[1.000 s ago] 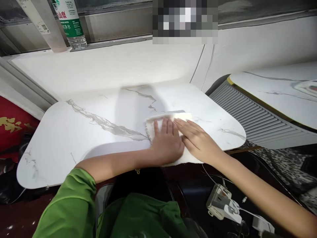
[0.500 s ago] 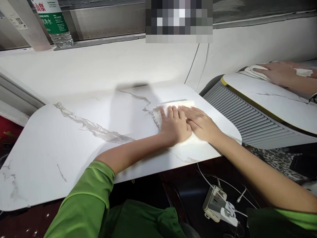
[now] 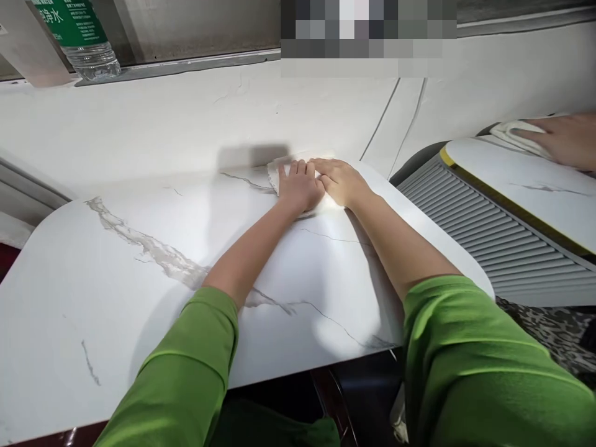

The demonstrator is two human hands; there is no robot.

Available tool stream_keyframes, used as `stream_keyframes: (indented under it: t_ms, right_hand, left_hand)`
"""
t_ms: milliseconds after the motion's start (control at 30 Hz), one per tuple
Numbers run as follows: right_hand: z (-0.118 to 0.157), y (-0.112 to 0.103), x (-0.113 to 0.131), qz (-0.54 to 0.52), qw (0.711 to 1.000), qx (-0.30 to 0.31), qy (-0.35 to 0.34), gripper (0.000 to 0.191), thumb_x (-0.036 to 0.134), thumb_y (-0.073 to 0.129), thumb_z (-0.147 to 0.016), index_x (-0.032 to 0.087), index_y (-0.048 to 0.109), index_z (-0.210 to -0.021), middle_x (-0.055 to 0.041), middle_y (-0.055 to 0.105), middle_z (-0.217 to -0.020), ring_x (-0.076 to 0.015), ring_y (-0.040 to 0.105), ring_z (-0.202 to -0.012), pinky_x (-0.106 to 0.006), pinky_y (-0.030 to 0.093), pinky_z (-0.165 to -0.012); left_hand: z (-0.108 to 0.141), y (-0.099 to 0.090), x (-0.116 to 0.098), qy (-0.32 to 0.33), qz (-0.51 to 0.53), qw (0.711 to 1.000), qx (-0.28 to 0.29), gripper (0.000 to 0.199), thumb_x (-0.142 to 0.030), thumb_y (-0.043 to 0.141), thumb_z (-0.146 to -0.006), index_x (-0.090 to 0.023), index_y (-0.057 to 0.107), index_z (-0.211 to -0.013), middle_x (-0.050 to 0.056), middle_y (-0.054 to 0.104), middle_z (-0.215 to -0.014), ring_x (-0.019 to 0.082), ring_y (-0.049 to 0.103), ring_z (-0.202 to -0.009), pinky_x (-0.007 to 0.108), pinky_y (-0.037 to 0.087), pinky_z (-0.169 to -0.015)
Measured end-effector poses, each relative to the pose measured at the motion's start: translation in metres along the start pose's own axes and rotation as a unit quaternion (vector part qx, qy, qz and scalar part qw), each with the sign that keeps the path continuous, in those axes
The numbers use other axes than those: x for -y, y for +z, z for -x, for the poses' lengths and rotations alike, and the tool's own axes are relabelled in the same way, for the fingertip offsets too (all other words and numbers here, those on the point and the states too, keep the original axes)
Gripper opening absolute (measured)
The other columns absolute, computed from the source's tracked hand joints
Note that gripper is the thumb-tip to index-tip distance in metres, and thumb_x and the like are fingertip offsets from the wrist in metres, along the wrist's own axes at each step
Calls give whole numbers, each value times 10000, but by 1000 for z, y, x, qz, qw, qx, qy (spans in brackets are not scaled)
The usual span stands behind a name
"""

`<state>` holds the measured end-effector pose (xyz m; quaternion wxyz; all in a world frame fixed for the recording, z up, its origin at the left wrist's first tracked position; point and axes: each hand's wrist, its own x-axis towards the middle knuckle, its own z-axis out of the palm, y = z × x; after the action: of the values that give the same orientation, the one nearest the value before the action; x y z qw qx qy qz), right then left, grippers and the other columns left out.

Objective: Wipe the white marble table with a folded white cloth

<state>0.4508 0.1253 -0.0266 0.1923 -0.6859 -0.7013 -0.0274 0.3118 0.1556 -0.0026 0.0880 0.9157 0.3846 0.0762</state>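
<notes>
White cloth point(image 3: 274, 176): 1 | left hand point(image 3: 302, 187), right hand point(image 3: 343, 181): fingers point(image 3: 294, 167) flattened on it | bottles point(image 3: 93, 61): seemingly 2

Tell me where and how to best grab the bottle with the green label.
Probably around the lower body of the bottle, coming from the front right: it is round and faces the room, while the pale container crowds its left. Its top is out of view.

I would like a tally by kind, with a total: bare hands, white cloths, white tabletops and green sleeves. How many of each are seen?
Bare hands: 3 (left hand, right hand, another person's hand)
White cloths: 2 (near cloth, far cloth)
White tabletops: 2 (near tabletop, far tabletop)
Green sleeves: 2 (left sleeve, right sleeve)
Total: 9
</notes>
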Motion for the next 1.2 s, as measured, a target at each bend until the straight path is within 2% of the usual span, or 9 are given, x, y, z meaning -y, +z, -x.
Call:
stream_keyframes:
  t_ms: [133, 267, 400, 533, 633, 767, 933, 1033, 1200]
  right_hand:
    - [-16, 4, -7, 5, 1000, 7, 0, 563, 137, 353, -882, 181, 582, -1395, -59, 544, -1474, -243, 462, -1404, -467, 357, -1185]
    - [-17, 5, -8, 9, 1000, 10, 2, 544, 137, 351, -887, 119, 582, -1380, -121, 526, -1484, -250, 453, -1408, -445, 340, -1180]
    - [-9, 6, -3, 19, 1000, 3, 7, 551, 144, 337, -892, 47, 558, -1388, -188, 522, -1474, -275, 463, -1396, -431, 328, -1171]
    - [9, 8, 11, 36, 999, -26, 19, 554, 184, 311, -906, 83, 550, -1395, -153, 547, -1461, -273, 483, -1383, -477, 337, -1168]
    - [30, 6, 28, 40, 999, -33, 9, 554, 218, 304, -912, 76, 550, -1386, -159, 552, -1456, -298, 496, -1371, -534, 344, -1153]
    - [70, -3, 63, 34, 999, -35, -4, 545, 234, 338, -910, 100, 541, -1398, -167, 558, -1448, -322, 502, -1363, -579, 356, -1132]
    - [133, -15, 120, 62, 997, -39, 23, 552, 190, 327, -904, 71, 535, -1402, -183, 572, -1428, -307, 513, -1357, -556, 364, -1143]
    - [166, -18, 153, 71, 996, -51, 12, 565, 174, 325, -911, 98, 507, -1440, -164, 582, -1423, -288, 519, -1356, -547, 372, -1147]
    - [195, -23, 190, 76, 996, -39, -19, 573, 192, 315, -929, 91, 476, -1469, -173, 571, -1431, -300, 510, -1361, -549, 381, -1141]
  left_hand:
    - [-15, 1, 7, -7, 8, 1000, -2, 557, -218, 249, -988, -109, 330, -1528, 99, 318, -1626, 222, 243, -1518, 488, 120, -1260]
    - [-17, 1, 9, -6, 5, 1000, -3, 551, -214, 248, -989, -100, 340, -1520, 102, 331, -1619, 218, 256, -1513, 489, 114, -1260]
    - [-10, -1, 10, 5, 9, 1000, 4, 559, -224, 242, -994, -90, 328, -1530, 92, 302, -1633, 217, 224, -1524, 479, 104, -1264]
    - [9, -4, 11, 19, 10, 1000, 18, 571, -229, 230, -998, -86, 299, -1546, 85, 277, -1643, 217, 196, -1532, 485, 90, -1266]
    - [34, -5, 9, 24, 7, 999, 20, 577, -245, 217, -1003, -83, 281, -1553, 90, 266, -1647, 221, 193, -1534, 489, 109, -1262]
    - [82, -8, 6, 38, 0, 999, 14, 572, -251, 216, -1006, -84, 292, -1548, 107, 293, -1635, 232, 202, -1532, 502, 123, -1254]
    - [155, -19, 1, 84, -1, 996, 37, 568, -261, 230, -1017, -57, 297, -1543, 132, 289, -1632, 252, 195, -1533, 521, 119, -1249]
    - [199, -25, 0, 89, 0, 995, 46, 571, -263, 246, -1020, -44, 288, -1546, 138, 277, -1635, 271, 186, -1534, 534, 110, -1248]
    - [248, -33, 8, 98, -7, 994, 41, 571, -267, 290, -1008, -57, 320, -1538, 136, 287, -1630, 295, 180, -1533, 528, 138, -1245]
